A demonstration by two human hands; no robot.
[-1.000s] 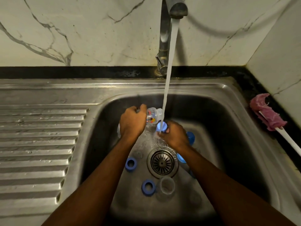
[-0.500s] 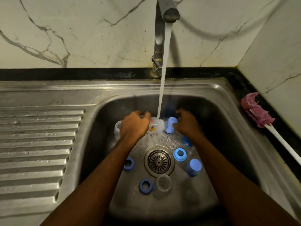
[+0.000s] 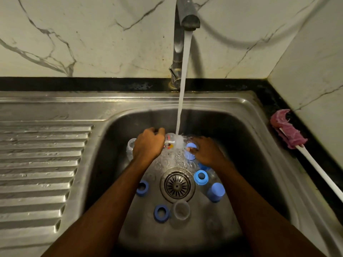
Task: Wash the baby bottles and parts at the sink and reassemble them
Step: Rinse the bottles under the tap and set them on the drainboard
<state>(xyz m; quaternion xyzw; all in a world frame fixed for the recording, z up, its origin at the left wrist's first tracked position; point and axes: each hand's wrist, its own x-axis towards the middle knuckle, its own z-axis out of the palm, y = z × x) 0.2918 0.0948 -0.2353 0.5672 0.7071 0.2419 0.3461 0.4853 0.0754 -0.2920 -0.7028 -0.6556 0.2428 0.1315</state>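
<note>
Stainless steel makes up the sink basin (image 3: 241,102), set below a veined marble wall, and a steel tap (image 3: 186,17) pours a stream of water (image 3: 182,89) into it.

Right under that stream is a clear plastic baby bottle with a printed picture (image 3: 170,140), held low in the basin on its side. It is probably light, thin-walled and fairly stiff, but wet and slick, and it will grow heavier as it fills. The barrel is the safest place to grip, with the whole hand round it and clear of the threaded neck.

The left hand (image 3: 148,143) does this: knuckles up, fingers curled round the body, forearm reaching in from lower left. The right hand (image 3: 208,152) lies palm down just beside the bottle's wet end. Its fingers are bent over a pale blue plastic cap (image 3: 191,154), and one fingertip shows against it.

Around them lie:
- a second clear bottle (image 3: 131,147), on the basin floor just left of the left hand
- three blue screw rings (image 3: 142,188) (image 3: 161,213) (image 3: 200,177), spread round the round metal drain strainer (image 3: 177,185)
- a blue cup-shaped cap (image 3: 216,191), to the right
- a clear dome cover (image 3: 181,210), touching the nearest ring

A ribbed steel drainboard (image 3: 37,164) runs off to the left. A pink-headed bottle brush with a white handle (image 3: 287,130) rests on the dark counter to the right.
</note>
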